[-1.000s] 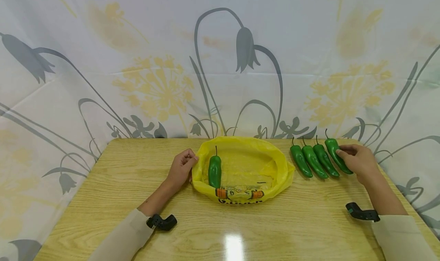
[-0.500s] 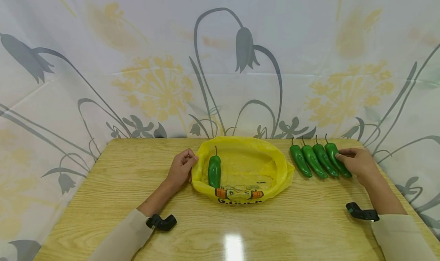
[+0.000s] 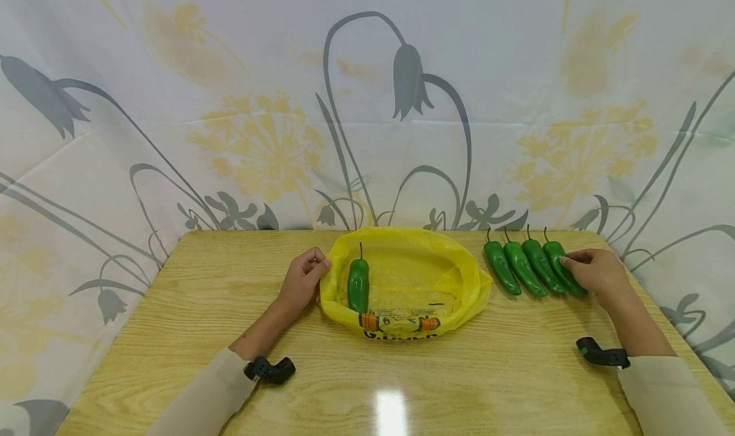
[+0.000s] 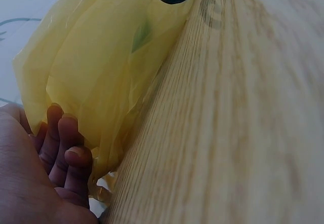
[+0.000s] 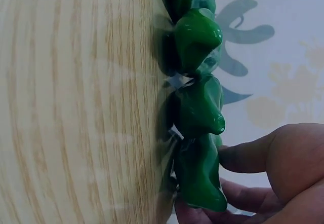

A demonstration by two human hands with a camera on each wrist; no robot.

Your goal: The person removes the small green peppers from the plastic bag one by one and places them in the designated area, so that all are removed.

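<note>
A yellow plastic bag (image 3: 413, 276) lies on the table with its mouth spread wide and its rim rolled outward. Inside, near its left side, rests one green chili pepper (image 3: 358, 286), stem pointing away. My left hand (image 3: 301, 283) pinches the bag's left rim; in the left wrist view the curled fingers (image 4: 68, 133) lie against the yellow film. To the right of the bag, several green chili peppers (image 3: 525, 269) lie side by side in a row. My right hand (image 3: 597, 271) holds the rightmost pepper (image 5: 200, 176), thumb on its upper side and fingers at its outer side.
The wooden table (image 3: 459, 385) ends at the back against a flower-patterned curtain (image 3: 367, 104). Black camera mounts sit on both wrists, the left mount (image 3: 270, 371) and the right mount (image 3: 601, 353).
My right hand has brought the rightmost pepper slightly toward me and leftward, against its neighbour in the row. The left hand and the bag have stayed in place.
</note>
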